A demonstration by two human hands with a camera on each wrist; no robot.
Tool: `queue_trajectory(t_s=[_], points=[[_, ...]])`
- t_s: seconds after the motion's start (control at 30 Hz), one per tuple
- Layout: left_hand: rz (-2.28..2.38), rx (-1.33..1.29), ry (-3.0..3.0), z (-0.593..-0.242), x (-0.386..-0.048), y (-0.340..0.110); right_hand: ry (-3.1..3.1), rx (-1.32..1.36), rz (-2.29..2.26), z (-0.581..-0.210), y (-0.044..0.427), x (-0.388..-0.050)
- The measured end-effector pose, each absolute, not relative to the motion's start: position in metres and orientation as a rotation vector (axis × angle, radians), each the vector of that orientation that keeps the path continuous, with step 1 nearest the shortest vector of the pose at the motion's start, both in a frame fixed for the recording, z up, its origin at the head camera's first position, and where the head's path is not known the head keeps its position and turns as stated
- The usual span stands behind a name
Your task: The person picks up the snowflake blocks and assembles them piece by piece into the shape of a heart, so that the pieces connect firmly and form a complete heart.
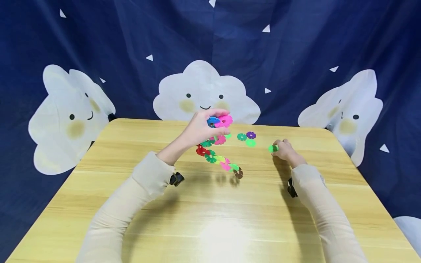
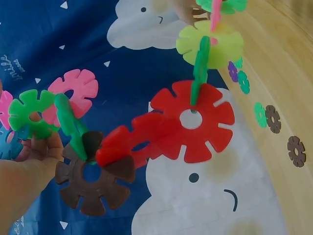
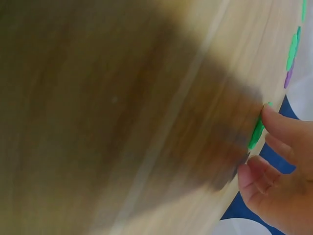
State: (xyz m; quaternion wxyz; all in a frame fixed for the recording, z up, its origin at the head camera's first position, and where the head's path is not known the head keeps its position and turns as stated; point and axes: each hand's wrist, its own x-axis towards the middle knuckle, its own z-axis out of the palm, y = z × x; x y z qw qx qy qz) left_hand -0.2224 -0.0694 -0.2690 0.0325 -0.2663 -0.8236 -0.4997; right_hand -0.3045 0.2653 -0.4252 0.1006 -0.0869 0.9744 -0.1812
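Note:
My left hand grips one end of a chain of slotted plastic flower discs near a blue disc and a pink disc. The chain hangs over the table, through red discs down to a brown disc at its lower end. In the left wrist view, a large red disc and a brown disc belong to it. To the right, my right hand pinches a green disc with thumb and finger, low at the table; its thumb covers part of the disc.
Between the hands lie a loose teal disc, a purple disc and a light green disc. The left wrist view also shows loose brown discs on the wooden table. A blue cloud-patterned curtain hangs behind.

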Motion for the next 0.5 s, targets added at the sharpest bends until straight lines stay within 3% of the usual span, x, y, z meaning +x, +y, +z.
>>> queue_trajectory(t_s=[0.3, 0.5], points=[[-1.515, -0.883, -2.532, -0.2674, -0.2222, -0.0666, 2.824, -0.356, -0.536, -0.4222, 0.2669, -0.3039], [-1.516, -0.888, -2.53, -0.2677, -0.2185, -0.0668, 2.818, -0.279, -0.593, -0.4206, 0.2619, -0.3005]])
